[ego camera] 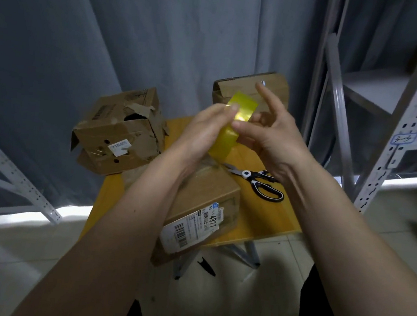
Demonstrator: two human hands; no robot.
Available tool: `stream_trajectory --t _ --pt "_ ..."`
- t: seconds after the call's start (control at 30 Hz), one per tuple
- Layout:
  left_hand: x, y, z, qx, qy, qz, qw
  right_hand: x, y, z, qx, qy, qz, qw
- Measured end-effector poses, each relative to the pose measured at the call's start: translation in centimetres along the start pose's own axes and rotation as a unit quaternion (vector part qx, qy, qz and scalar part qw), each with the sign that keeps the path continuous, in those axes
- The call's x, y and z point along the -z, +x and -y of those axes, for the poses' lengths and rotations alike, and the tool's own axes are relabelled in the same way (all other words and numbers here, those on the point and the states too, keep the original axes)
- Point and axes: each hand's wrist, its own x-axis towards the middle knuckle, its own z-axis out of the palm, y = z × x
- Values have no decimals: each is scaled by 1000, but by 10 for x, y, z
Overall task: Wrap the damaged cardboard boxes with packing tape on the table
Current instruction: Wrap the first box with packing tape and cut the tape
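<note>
you hold the roll of yellow packing tape (224,131) up at the centre of the frame, above the small yellow table (261,212). your left hand (202,134) has its fingers curled round the roll's left side, a fingertip resting on the top edge. your right hand (269,130) meets the roll from the right: thumb and lower fingers pinch at its face while the forefinger lifts free and straight. it looks as though you are hunting for the loose end of the tape, so the step in hand is getting a strip started; none is drawn out yet.

three damaged boxes wait below. the torn box (119,138) sits at the left of the table, the far box (250,90) stands behind your hands, and the labelled box (201,213) lies just under your forearms, overhanging the near edge. the scissors (256,181) lie on the table to the right of it.

next, you need a nail under the tape's end, a steady pull to free a length, then press it onto the nearest box.
</note>
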Motion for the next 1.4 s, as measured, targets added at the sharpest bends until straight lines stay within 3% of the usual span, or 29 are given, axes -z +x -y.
stream_trajectory --t 0.23,0.3,0.5,0.57,0.67,0.73,0.83,0.97,1.03,1.17,1.4 --pt "22 -8 -12 -5 26 144 989 12 -5 7 -49 112 100 988" --pt "22 -9 -13 -6 23 147 989 10 -6 9 -43 107 103 988" --pt "10 -12 -6 -25 38 83 996 5 -9 13 -17 -48 69 996" --pt "11 -14 -7 -17 40 79 996 7 -9 17 -17 -161 45 986" --pt "13 -15 -9 -15 64 84 994 10 -6 22 17 -392 26 919" --pt "12 -17 -12 -30 84 93 992 7 -6 26 44 -463 53 884" --pt "7 -16 -16 -52 136 83 986 1 -7 32 23 -447 105 888" --pt "2 -6 -15 -153 258 -118 947 0 -9 31 -1 -326 91 941" --pt "2 -6 -14 -209 272 -160 926 2 -12 27 7 -260 101 960" --pt "11 -2 -11 -205 281 -122 930 6 -16 24 29 -253 142 957" --pt "16 1 -9 -195 283 -113 932 2 -18 18 88 -287 104 948"
